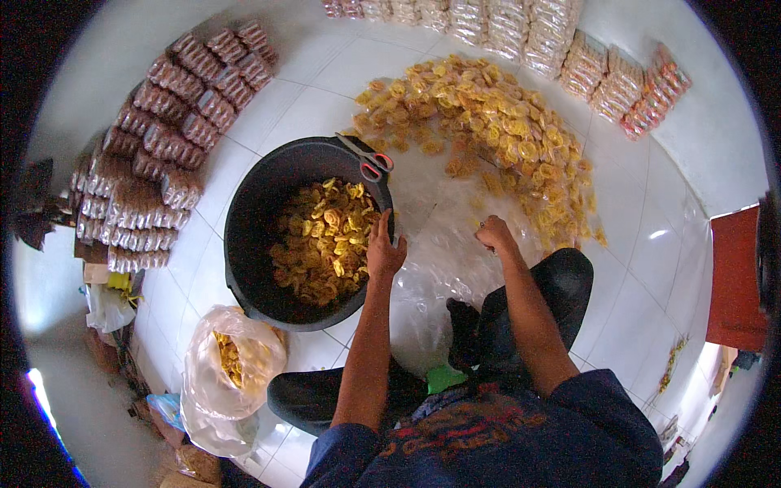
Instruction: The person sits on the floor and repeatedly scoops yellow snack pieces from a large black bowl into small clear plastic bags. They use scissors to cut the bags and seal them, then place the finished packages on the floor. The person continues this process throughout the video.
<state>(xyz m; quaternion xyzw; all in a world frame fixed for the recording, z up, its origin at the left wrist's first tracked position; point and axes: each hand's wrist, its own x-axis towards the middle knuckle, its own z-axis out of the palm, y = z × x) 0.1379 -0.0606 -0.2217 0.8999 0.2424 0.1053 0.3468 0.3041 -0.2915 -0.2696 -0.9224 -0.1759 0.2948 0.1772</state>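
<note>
A black round tub (250,244) on the floor holds a heap of yellow, spiral-shaped snacks (332,229). My left hand (385,249) is at the tub's right rim, thumb apart from the fingers and nothing visible in it. Scissors (366,160) with red-and-black handles rest across the rim beyond that hand. To the right, my right hand (494,234) is above a clear plastic sheet or bag (445,262), its fingers curled in; anything inside them is hidden. Past it spreads a large pile of small clear packets of yellow snacks (488,116).
An open plastic sack (235,378) of yellow pieces stands near my left knee. Stacked brown packs (177,122) line the left wall, and more packaged goods (525,30) line the far wall. A reddish-brown panel (735,280) is at right. My legs are folded on white floor tiles (616,317).
</note>
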